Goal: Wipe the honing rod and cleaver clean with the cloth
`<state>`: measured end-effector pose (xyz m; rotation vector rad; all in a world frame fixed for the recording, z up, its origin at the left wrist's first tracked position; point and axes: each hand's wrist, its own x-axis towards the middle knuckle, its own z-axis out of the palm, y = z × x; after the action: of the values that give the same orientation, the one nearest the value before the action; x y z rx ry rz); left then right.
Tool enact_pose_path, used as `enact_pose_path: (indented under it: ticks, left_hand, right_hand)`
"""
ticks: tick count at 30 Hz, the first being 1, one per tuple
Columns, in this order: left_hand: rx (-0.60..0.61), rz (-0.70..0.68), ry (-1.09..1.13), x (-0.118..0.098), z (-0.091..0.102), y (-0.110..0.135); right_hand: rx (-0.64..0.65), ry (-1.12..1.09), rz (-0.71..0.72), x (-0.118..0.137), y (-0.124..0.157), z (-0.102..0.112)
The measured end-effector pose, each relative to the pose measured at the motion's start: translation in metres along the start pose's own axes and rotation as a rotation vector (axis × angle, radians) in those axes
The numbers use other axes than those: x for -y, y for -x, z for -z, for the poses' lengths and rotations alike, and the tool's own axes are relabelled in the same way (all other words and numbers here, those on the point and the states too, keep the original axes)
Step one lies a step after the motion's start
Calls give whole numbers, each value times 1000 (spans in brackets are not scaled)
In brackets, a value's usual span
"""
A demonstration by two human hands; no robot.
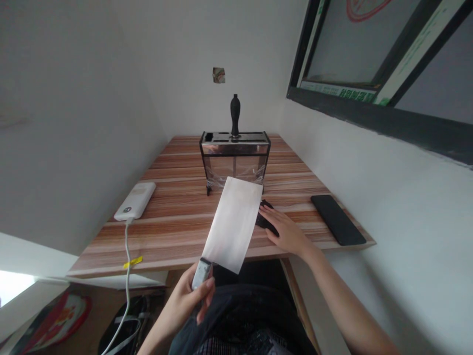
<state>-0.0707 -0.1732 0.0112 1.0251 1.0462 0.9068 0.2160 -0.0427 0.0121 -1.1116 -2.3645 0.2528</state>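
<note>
My left hand (192, 292) is wrapped round the grey handle of a cleaver (235, 222). Its broad, pale blade points up and away from me, over the table's front edge. My right hand (284, 229) grips a small black object (266, 225) on the table, fingers over its top and thumb near its front end. The blade and my fingers hide part of that object, so its kind is unclear. Behind the blade's tip stands a knife rack (236, 149) with a metal top and clear front. A black handle (235, 116) sticks up from it.
The wood-grain table (177, 197) meets walls at the back and on the right. A black phone (338, 219) lies near the right edge. At left rests a white power bank (135, 200), its white cable (127, 246) hanging over the front edge by yellow tape (133, 262).
</note>
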Motion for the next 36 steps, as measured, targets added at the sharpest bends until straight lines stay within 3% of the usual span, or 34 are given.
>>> enact_pose_path:
  ticks: [5, 10, 13, 17, 19, 21, 25, 30, 32, 36]
  left_hand:
    - [-85, 35, 15, -2, -5, -2]
    - [-132, 50, -4, -3, -7, -4]
    - [-120, 63, -47, -3, -6, -6]
    - [-63, 87, -105, -5, -6, -9]
    - [-47, 83, -136, -6, -8, -10]
    - [-39, 81, -163, -7, -9, -10]
    - [-28, 89, -165, -7, -12, -10]
    - [-21, 71, -152, -7, -16, -11]
    - [-28, 70, -140, -8, -17, -11]
    - [-26, 97, -98, -9, -18, -11]
  right_hand:
    - [-97, -23, -93, -2, 0, 3]
    - [-208, -277, -246, -2, -2, 6]
    - [-404, -492, -386, -9, -3, 1]
    - [-760, -833, -610, -13, -3, -2]
    - [-895, -885, -617, -5, 0, 3]
    - [-930, -774, -553, 10, 4, 12]
    - [-713, -438, -342, 52, 10, 25]
    - [-144, -304, 78, 85, 2, 18]
    - [-41, -236, 126, 87, 0, 16]
    - [22, -107, 168, 85, -3, 19]
